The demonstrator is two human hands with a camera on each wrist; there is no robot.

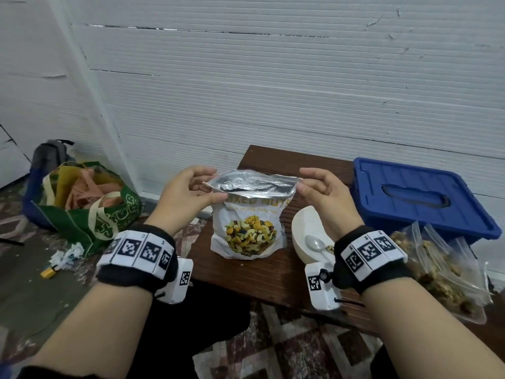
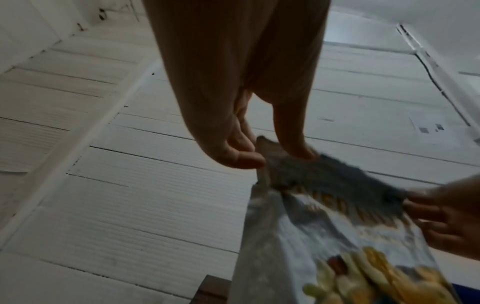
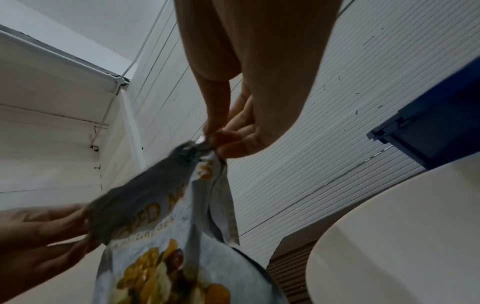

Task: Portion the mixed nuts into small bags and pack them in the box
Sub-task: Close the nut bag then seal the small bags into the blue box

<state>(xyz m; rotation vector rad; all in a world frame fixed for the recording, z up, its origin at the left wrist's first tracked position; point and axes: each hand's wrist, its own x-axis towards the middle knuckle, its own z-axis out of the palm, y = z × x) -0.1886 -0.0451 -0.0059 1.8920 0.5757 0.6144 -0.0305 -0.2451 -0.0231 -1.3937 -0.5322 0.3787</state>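
Note:
A white mixed nuts pouch (image 1: 250,228) stands upright on the brown table (image 1: 262,277), its silver top folded toward me. My left hand (image 1: 191,191) pinches the top's left corner between thumb and fingers. My right hand (image 1: 319,188) pinches the right corner. In the left wrist view the left hand (image 2: 262,156) grips the pouch (image 2: 335,236) at its dark upper edge. In the right wrist view the right hand (image 3: 221,142) pinches the pouch (image 3: 166,226) at its corner. A white bowl (image 1: 306,231) holding a metal spoon (image 1: 317,244) and a few nuts sits right of the pouch.
A blue plastic box (image 1: 418,198) with its lid on stands at the right of the table. Clear zip bags (image 1: 448,272) filled with nuts lie in front of it. A green tote bag (image 1: 87,203) and a grey backpack (image 1: 49,154) sit on the floor at left.

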